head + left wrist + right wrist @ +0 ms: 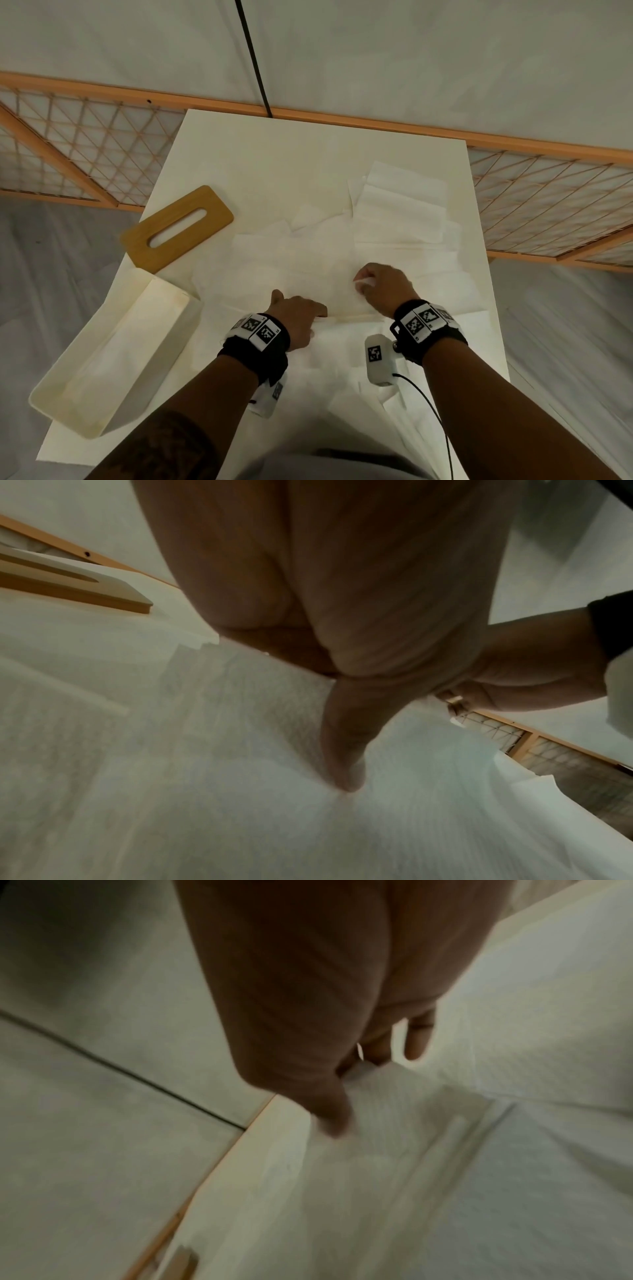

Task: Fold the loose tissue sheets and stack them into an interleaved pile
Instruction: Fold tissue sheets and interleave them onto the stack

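Loose white tissue sheets [274, 274] lie overlapping across the middle of the white table [239, 144]. My left hand [310, 317] presses flat on a fold line of the front sheet, fingers pointing right; in the left wrist view one fingertip [344, 780] bears down on the tissue [205, 777]. My right hand [368, 279] is curled and pinches a raised bit of the same sheet. In the right wrist view its thumb [332, 1123] touches the tissue [394, 1150]. A pile of folded tissues [400, 212] sits at the back right.
A wooden lid with a slot [178, 228] lies at the left of the table, half over its edge. A white open box [113, 359] sits at the front left corner. More sheets [359, 411] hang over the near edge. A wooden lattice screen [68, 150] stands behind.
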Tool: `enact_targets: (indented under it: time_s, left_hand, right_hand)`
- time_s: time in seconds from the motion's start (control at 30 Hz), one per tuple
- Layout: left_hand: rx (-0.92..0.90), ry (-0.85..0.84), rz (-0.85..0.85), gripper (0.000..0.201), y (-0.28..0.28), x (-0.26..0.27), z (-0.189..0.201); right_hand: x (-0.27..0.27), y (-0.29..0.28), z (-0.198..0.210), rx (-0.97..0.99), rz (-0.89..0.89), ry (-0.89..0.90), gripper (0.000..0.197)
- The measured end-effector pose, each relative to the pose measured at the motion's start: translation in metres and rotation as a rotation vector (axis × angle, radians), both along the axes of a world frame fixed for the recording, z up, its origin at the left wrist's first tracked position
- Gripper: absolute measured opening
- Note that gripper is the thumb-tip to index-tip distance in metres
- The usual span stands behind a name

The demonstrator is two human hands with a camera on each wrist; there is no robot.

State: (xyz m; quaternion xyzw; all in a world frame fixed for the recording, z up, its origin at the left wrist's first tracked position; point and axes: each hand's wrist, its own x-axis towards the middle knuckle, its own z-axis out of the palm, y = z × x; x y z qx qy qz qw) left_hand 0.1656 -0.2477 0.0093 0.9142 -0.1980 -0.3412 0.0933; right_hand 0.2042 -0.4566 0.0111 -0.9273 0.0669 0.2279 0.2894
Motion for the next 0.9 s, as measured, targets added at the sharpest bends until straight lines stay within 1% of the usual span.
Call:
enact_targets:
  time_s: [0.07,0.1,0.2,0.27,0.37,0.5,0.57,0.6,0.63,0.67,0.7,0.77,0.8,0.83,0.87,0.9]
  left_hand:
    - [0.012,0.02,-0.005,0.041,-0.002,-0.001,0.001]
    - [0.02,0.03,-0.009,0.039,-0.003,-0.001,0.0]
    - [0.042,0.055,-0.013,0.038,-0.005,-0.002,-0.004]
    - [0.062,0.055,-0.008,0.042,-0.007,-0.001,-0.005]
    - [0.074,0.035,-0.002,0.041,-0.007,0.0,-0.006]
    - [0.118,0.034,-0.02,0.047,-0.008,0.001,-0.008]
    - [0.132,0.027,-0.024,0.049,-0.009,0.001,-0.008]
    - [0.116,0.003,-0.005,0.046,-0.01,0.001,-0.008]
    - [0.06,-0.023,0.061,0.042,-0.01,0.002,-0.008]
    - [-0.044,-0.014,0.172,0.041,-0.011,0.003,-0.007]
    - [-0.204,0.054,0.329,0.05,-0.011,0.005,-0.001]
    - [-0.68,0.326,0.745,0.082,-0.014,0.011,0.015]
    - [-0.88,0.459,0.91,0.092,-0.015,0.015,0.021]
    - [-1.019,0.569,1.014,0.096,-0.015,0.02,0.026]
    - [-1.118,0.64,1.068,0.096,-0.013,0.024,0.03]
    - [-1.189,0.668,1.09,0.092,-0.011,0.026,0.032]
  right_hand:
    - [0.003,-0.008,0.003,0.108,-0.167,-0.164,0.009]
    - [0.004,-0.01,0.007,0.161,-0.238,-0.201,0.01]
    - [0.002,-0.017,0.011,0.233,-0.32,-0.194,0.007]
    - [0.003,-0.022,0.012,0.29,-0.442,-0.218,0.008]
    - [0.005,-0.026,0.014,0.378,-0.598,-0.282,0.011]
    - [0.014,-0.028,0.034,0.478,-0.72,-0.401,0.011]
    - [0.022,-0.028,0.046,0.572,-0.777,-0.419,0.01]
    - [0.025,-0.027,0.051,0.639,-0.803,-0.412,0.01]
    - [0.026,-0.026,0.057,0.718,-0.827,-0.389,0.009]
    - [0.027,-0.025,0.061,0.808,-0.849,-0.355,0.006]
    - [0.026,-0.022,0.066,0.906,-0.865,-0.313,0.005]
    - [0.021,-0.016,0.071,1.086,-0.872,-0.24,0.008]
    - [0.018,-0.012,0.071,1.161,-0.876,-0.211,0.009]
    - [0.013,-0.008,0.071,1.242,-0.881,-0.181,0.011]
    - [0.01,-0.006,0.069,1.314,-0.892,-0.146,0.015]
    - [0.006,-0.003,0.068,1.386,-0.905,-0.098,0.021]
